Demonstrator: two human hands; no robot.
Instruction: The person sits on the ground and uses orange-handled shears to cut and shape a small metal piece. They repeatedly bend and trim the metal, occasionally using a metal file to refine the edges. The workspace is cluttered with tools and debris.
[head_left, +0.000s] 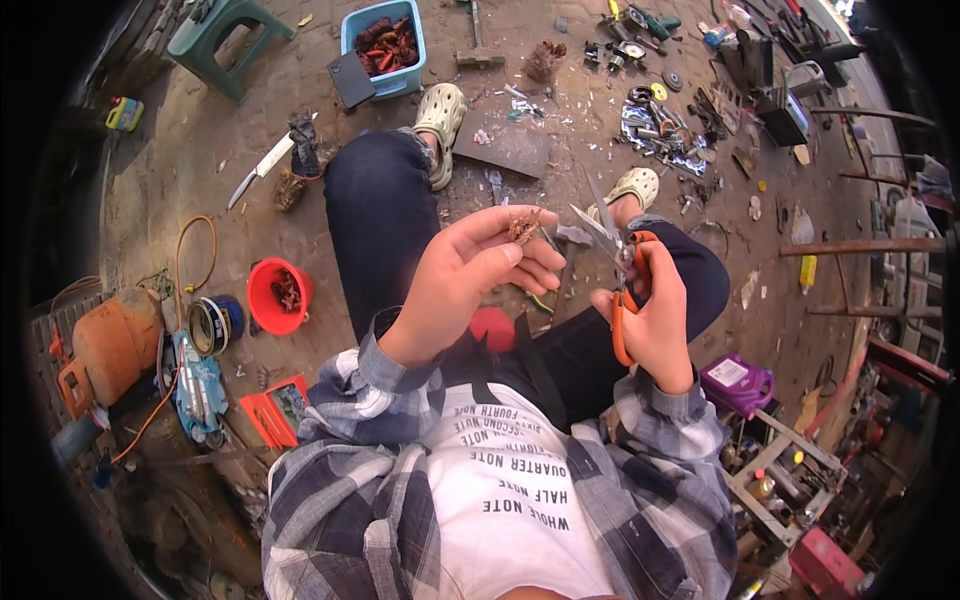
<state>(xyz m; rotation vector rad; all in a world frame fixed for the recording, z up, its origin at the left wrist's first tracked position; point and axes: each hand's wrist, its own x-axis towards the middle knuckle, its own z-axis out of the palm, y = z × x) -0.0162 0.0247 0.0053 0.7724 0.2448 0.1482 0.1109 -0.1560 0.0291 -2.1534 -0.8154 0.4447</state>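
My left hand (475, 260) pinches a small, brown, rough-textured piece (523, 230) between thumb and fingers, raised in front of me between my knees. To its right, my right hand (652, 300) grips orange-handled scissors (628, 280), their blades apart and pointing up toward the piece without visibly touching it. A blue tub (355, 40) at the top holds reddish-brown pieces, and a red bucket (270, 322) on the left holds similar ones. Whether these match the piece in my fingers, I cannot tell.
A long knife (262, 168) and a green stool (195, 45) are at upper left. An orange gas cylinder (125, 340) lies left. A dark flat board (510, 158) lies ahead; scattered tools (660, 130) cover upper right. A purple jug (735, 385) and metal frames (790, 470) are right.
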